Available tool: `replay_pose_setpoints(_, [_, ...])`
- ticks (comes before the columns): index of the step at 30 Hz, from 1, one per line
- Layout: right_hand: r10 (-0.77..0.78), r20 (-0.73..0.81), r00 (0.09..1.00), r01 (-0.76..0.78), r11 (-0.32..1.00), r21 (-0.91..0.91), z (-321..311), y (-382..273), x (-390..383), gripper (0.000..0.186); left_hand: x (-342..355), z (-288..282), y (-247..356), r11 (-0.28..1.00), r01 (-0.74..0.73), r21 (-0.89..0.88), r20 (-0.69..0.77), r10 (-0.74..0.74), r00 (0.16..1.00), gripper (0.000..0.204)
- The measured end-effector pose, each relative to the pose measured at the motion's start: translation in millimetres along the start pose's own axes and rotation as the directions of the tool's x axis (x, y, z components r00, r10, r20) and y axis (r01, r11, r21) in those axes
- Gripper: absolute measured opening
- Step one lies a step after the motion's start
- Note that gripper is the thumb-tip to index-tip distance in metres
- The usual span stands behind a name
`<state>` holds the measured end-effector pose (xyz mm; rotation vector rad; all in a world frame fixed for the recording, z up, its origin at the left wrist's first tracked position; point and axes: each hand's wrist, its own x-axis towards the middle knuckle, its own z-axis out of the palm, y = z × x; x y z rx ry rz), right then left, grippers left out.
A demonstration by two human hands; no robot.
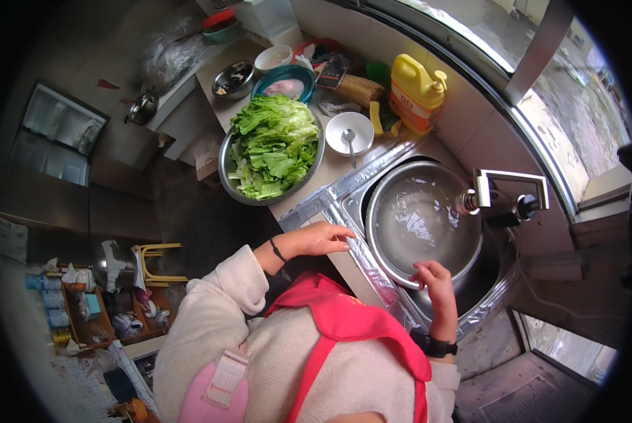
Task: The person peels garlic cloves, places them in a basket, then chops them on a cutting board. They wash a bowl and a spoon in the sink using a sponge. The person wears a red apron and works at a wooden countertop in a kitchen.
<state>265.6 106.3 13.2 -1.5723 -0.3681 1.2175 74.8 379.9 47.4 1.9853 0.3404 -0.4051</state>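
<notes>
A round metal basin [379, 243] with water in it sits in the metal sink [496, 271]. My right hand [437, 276] is over the near rim of the basin, its fingers loosely bent and nothing seen in them. By the sink's left edge hovers my left hand [324, 240], fingers stretched out and holding nothing. A square-shaped metal faucet [496, 187] reaches over the basin's right side. On the counter to the left, a large metal bowl [238, 189] is heaped with green leafy lettuce [274, 144].
A white bowl [338, 134] with a spoon [350, 146] stands behind the sink, near a yellow jug [416, 95]. Farther back are a teal bowl [261, 83] with pale pink contents, a dark metal bowl [234, 79] and a phone [332, 72]. Foil strips [372, 271] line the sink edge.
</notes>
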Motion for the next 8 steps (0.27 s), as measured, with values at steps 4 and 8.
replay_pose_setpoints(4, [-0.013,0.063,0.998,-0.009,0.942,0.337,8.5,1.5,9.4,0.03,-21.0,-2.2,-26.2,0.94,0.074,0.332,-0.003,-0.078,0.997,0.035])
replay_pose_setpoints(8, [0.024,-0.386,0.922,-0.196,0.89,-0.412,21.1,35.9,44.3,0.023,-45.7,-19.6,-54.6,0.982,0.072,0.177,0.009,-0.075,0.997,0.037])
